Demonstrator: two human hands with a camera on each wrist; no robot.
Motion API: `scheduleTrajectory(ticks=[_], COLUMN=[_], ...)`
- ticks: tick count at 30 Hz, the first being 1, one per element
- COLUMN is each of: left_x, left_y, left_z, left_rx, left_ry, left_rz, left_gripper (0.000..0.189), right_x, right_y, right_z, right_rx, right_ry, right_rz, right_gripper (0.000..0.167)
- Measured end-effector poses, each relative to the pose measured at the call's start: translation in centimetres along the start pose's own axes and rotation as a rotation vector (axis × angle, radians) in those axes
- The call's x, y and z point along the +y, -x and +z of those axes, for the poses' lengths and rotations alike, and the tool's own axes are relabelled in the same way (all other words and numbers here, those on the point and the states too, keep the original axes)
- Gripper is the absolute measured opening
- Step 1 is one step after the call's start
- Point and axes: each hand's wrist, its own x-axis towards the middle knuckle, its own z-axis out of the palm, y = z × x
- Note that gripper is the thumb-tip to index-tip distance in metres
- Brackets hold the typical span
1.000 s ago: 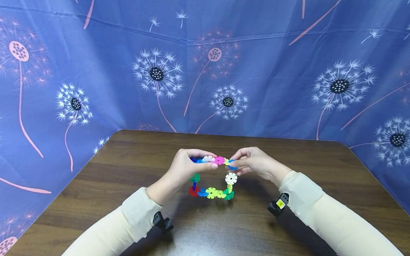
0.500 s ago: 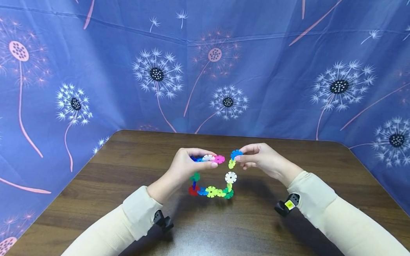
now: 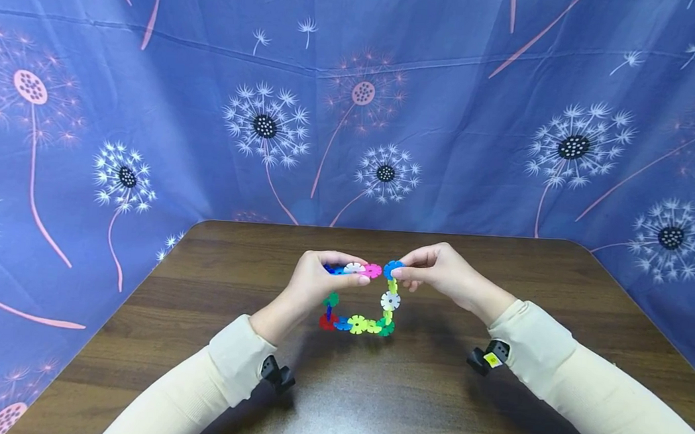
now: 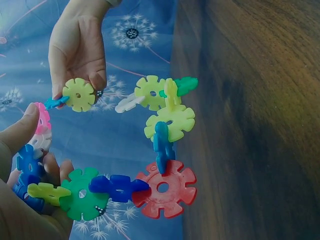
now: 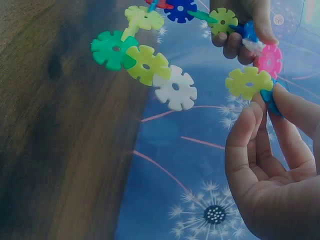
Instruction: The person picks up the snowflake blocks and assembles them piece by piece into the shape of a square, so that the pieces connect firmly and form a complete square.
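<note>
A chain of colourful plastic snowflake discs is held up in a nearly square loop above the table. My left hand (image 3: 314,281) grips its upper left side, around blue discs, with a pink disc (image 3: 372,271) at the end by the thumb. My right hand (image 3: 448,276) pinches a blue disc (image 5: 271,100) between thumb and fingers. Joined to that blue disc is a yellow-green disc (image 4: 78,95). In both wrist views this pair stands apart from the white disc (image 5: 175,88) that ends the chain's other side. A red disc (image 4: 164,188) forms the lower left corner.
Beneath the hands is a brown wooden table (image 3: 336,402). A blue curtain (image 3: 449,117) with dandelion prints hangs behind it and at both sides. Black wrist cameras (image 3: 278,375) are strapped under both cream sleeves.
The right hand first held the blue and yellow-green discs against the pink end. It drew them away to the right, turned them downward, then lowered them towards the white disc. The left hand stayed put.
</note>
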Motion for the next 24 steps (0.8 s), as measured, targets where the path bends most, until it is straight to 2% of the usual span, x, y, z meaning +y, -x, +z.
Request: scheduleTrajectory(ticks=[21,24], left_x=[0.39,0.47], left_y=[-0.03,-0.07], left_z=[0.29,0.38], left_rx=[-0.008,-0.014], left_ry=[-0.019,-0.014], left_rz=[-0.013,-0.019], left_gripper=[0.028,0.028], right_x=[-0.33,-0.44], right_y=[0.19,0.06], right_z=[0.62,0.83], right_rx=[0.017,0.015], right_ry=[0.029,0.029], right_rz=[-0.027,-0.051], right_gripper=[0.025,0.022])
